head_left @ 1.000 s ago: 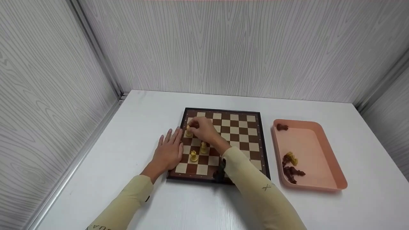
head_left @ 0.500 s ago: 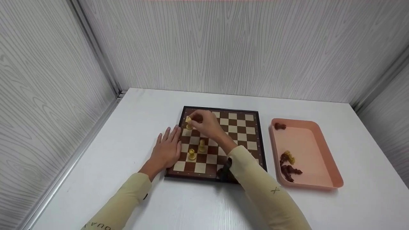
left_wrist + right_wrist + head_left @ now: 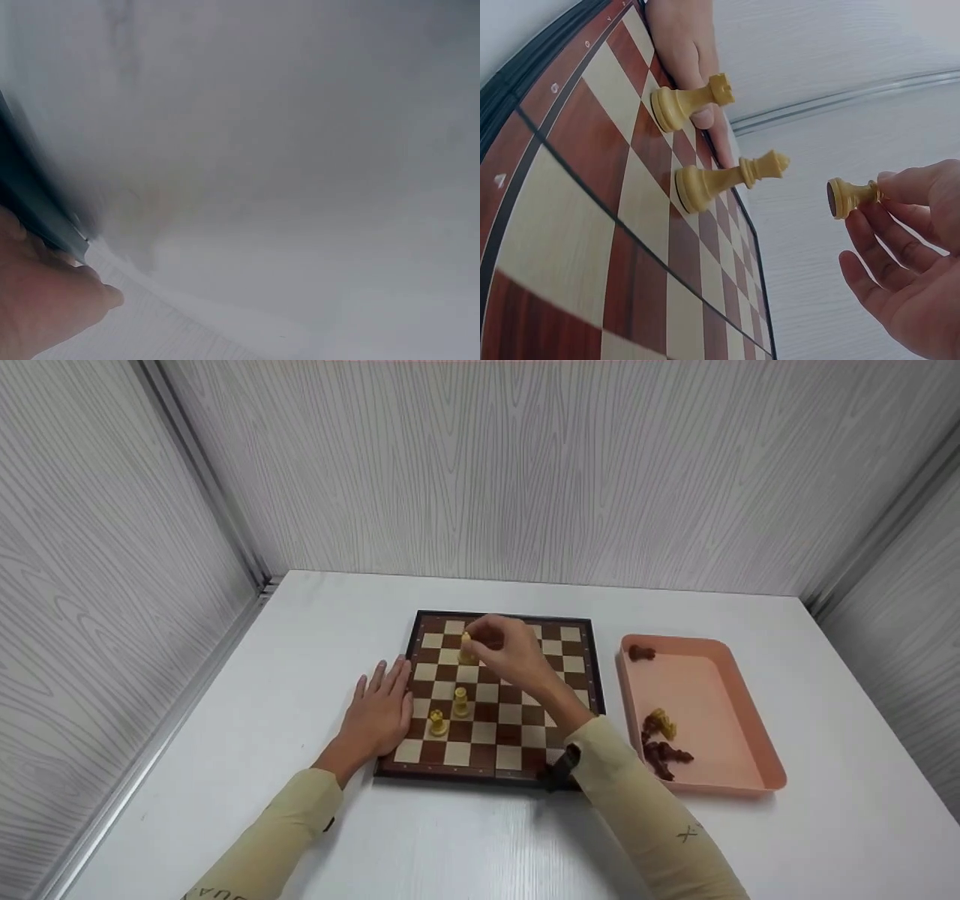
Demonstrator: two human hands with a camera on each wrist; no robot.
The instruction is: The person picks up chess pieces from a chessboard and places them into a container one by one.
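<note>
My right hand [image 3: 516,654] pinches a pale yellow chess piece [image 3: 847,198] between thumb and fingers. In the right wrist view its base is lifted off the chessboard [image 3: 577,217]; the fingers hide its top. Flat, with fingers spread, my left hand [image 3: 375,712] rests against the board's left edge. A yellow rook [image 3: 679,105] stands on the board near that hand. Beside it stands a taller yellow crowned chess piece [image 3: 705,186]. The left wrist view is mostly a pale blur, with part of the left hand [image 3: 56,300] by a dark edge.
A pink tray [image 3: 709,785] stands right of the board on the white table [image 3: 450,847]. It holds several dark brown chess pieces [image 3: 660,757] and a yellow piece [image 3: 661,725], lying down. Wood-grain panels [image 3: 480,472] enclose the table's back and sides.
My right hand has carried the pinched chess piece from the board's left column away and rightward, up off the squares. My left hand stays at the board's edge. The whole view has shifted slightly.
</note>
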